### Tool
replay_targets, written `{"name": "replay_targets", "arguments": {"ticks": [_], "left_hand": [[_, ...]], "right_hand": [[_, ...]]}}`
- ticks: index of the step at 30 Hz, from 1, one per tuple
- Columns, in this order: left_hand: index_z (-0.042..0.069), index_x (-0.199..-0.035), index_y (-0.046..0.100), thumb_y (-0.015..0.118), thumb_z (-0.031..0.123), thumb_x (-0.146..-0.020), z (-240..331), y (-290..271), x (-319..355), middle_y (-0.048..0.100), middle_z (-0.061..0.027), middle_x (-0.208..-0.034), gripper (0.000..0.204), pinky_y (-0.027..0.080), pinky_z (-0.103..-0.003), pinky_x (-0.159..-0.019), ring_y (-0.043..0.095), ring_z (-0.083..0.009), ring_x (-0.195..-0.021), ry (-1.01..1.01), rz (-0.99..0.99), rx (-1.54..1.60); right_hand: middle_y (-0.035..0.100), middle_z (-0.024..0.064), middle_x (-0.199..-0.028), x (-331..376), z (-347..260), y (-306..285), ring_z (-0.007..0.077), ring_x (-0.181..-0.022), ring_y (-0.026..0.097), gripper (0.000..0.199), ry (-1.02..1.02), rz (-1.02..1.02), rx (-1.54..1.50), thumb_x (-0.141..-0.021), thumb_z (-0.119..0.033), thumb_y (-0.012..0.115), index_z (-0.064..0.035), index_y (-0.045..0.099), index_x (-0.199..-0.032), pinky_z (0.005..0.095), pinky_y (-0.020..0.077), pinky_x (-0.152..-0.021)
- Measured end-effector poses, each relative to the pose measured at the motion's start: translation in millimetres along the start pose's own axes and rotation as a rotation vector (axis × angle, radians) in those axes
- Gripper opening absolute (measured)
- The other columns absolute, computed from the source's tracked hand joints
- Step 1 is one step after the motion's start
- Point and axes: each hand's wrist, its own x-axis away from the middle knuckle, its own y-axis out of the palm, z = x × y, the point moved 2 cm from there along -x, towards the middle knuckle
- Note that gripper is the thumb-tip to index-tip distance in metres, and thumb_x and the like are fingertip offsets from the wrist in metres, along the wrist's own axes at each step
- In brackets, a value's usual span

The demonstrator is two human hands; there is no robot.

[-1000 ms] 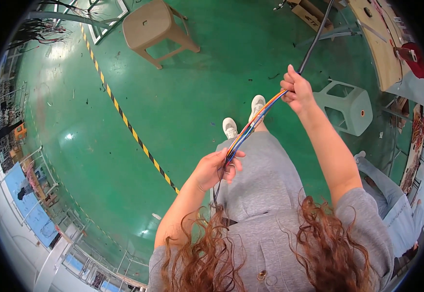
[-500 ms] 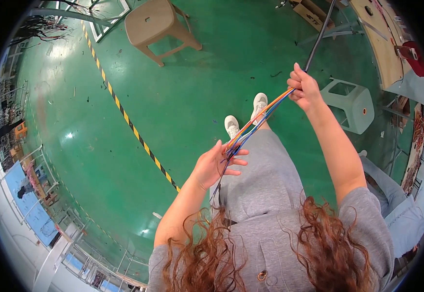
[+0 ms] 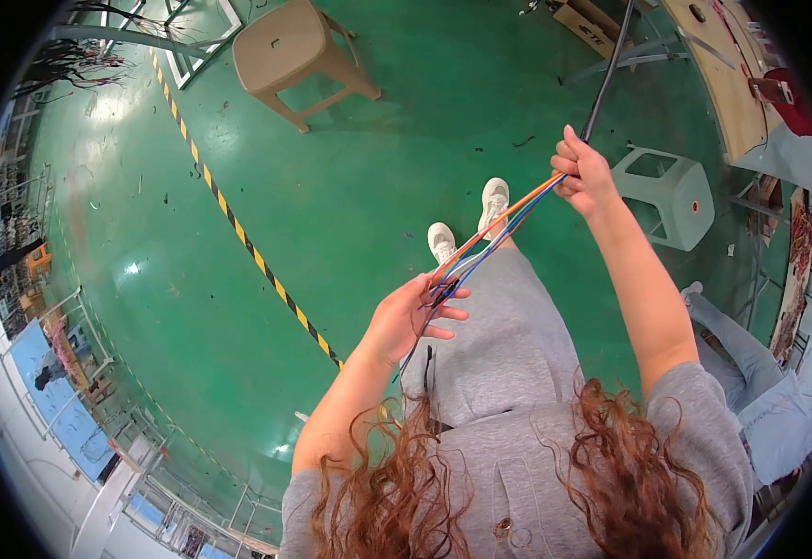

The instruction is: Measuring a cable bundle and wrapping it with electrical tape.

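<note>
My right hand [image 3: 585, 174] is closed around a wire harness where its black sleeve [image 3: 606, 88] ends and the loose wires come out. From that fist a bundle of orange, blue, green and white wires [image 3: 508, 219] runs down and left to my left hand [image 3: 415, 315]. There the wire ends lie across the palm, with the thumb over them and the other fingers spread loosely below. Dark thin ends dangle under the left hand, in front of my grey clothing. The sleeve stretches away toward the upper right, pulled fairly straight.
A tan stool [image 3: 280, 47] stands ahead to the left, a pale green stool [image 3: 681, 200] beyond my right forearm. Yellow-black floor tape [image 3: 238, 228] crosses on the left. A wooden bench [image 3: 718, 84] and cardboard box [image 3: 588, 23] are at upper right. Another person's leg [image 3: 741, 335] shows at right.
The left thumb has come down over the wires, and the wire ends have shifted slightly in that hand. My right hand keeps its grip in nearly the same place.
</note>
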Motion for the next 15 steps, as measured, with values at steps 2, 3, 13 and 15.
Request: {"name": "replay_targets", "arguments": {"ticks": [2, 3, 13, 15], "left_hand": [[0.000, -0.125, 0.044, 0.034, 0.035, -0.097, -1.5, -1.6, -0.8, 0.057, -0.0177, -0.114, 0.046, 0.057, -0.030, -0.063, 0.063, -0.0232, -0.091, 0.010, 0.012, -0.014], [0.000, -0.124, 0.044, 0.036, 0.034, -0.097, -2.4, -2.7, -1.2, 0.058, -0.0174, -0.112, 0.044, 0.057, -0.030, -0.063, 0.064, -0.0226, -0.089, 0.015, 0.021, -0.023], [0.002, -0.102, 0.051, 0.045, 0.021, -0.096, -7.9, -18.9, -5.2, 0.065, -0.0125, -0.085, 0.021, 0.054, -0.025, -0.057, 0.064, -0.0154, -0.061, -0.056, 0.132, -0.021], [0.001, -0.103, 0.051, 0.046, 0.021, -0.095, -8.9, -22.7, -6.4, 0.065, -0.0119, -0.083, 0.022, 0.054, -0.025, -0.057, 0.064, -0.0150, -0.062, -0.054, 0.106, -0.029]], "right_hand": [[0.022, -0.0085, -0.048, 0.5, 1.2, -1.3, 0.0052, -0.038, 0.016, 0.046, 0.000, 0.008, -0.008, -0.095, -0.039, 0.045, -0.0192, 0.028, -0.057, 0.0232, 0.0146, -0.039], [0.022, -0.0085, -0.048, 0.5, 1.8, -1.7, 0.0053, -0.038, 0.016, 0.046, 0.000, 0.006, -0.013, -0.095, -0.039, 0.045, -0.0192, 0.028, -0.057, 0.0232, 0.0146, -0.039], [0.022, -0.0086, -0.048, -0.6, 2.9, -2.0, 0.0052, -0.038, 0.015, 0.046, 0.001, -0.007, -0.037, -0.096, -0.038, 0.044, -0.0191, 0.028, -0.057, 0.0230, 0.0145, -0.038], [0.022, -0.0086, -0.048, -2.5, 3.6, -3.0, 0.0052, -0.037, 0.015, 0.046, 0.006, 0.007, -0.040, -0.095, -0.038, 0.044, -0.0195, 0.027, -0.056, 0.0229, 0.0145, -0.038]]}}
